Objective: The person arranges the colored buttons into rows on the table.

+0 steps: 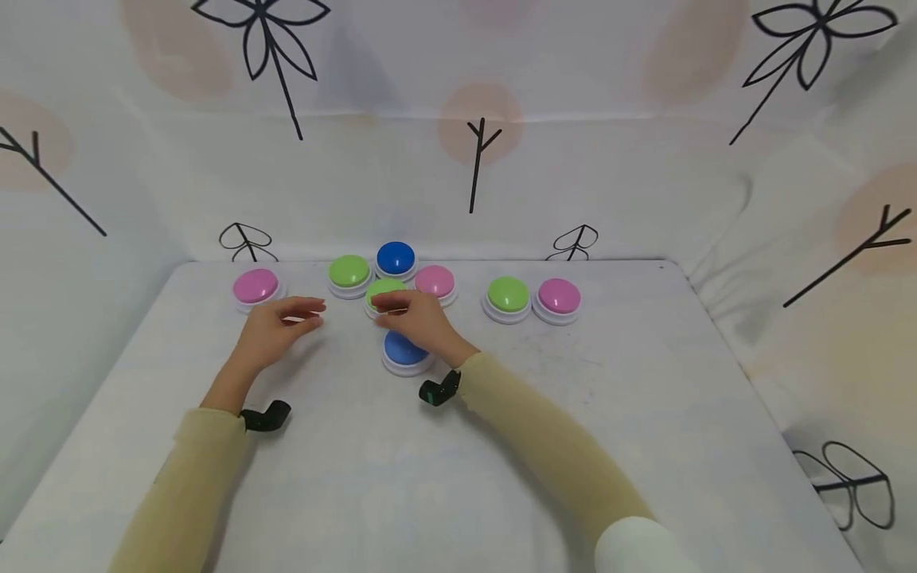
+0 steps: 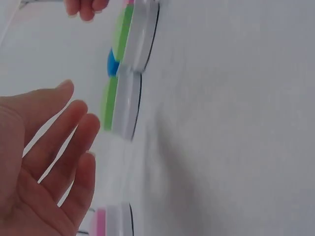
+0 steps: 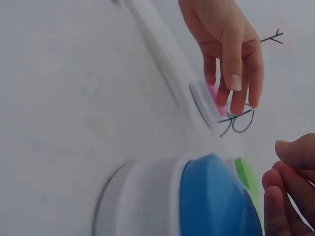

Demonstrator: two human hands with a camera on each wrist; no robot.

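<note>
– Toward the far side of the table (image 1: 358, 477), the middle green button (image 1: 384, 286) sits just below your right hand (image 1: 423, 322)!
– Nearer than your left hand (image 1: 268, 330), and both hands' fingers curve loosely, grasping nothing.

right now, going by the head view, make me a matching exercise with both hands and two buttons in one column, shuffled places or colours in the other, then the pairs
Things
1. left hand
2. right hand
3. nearest button
4. rightmost button

Places or colours
A. pink
B. partly hiding a blue button
C. blue
D. near the leftmost button

Right pairs
1-D, 2-B, 3-C, 4-A
</note>
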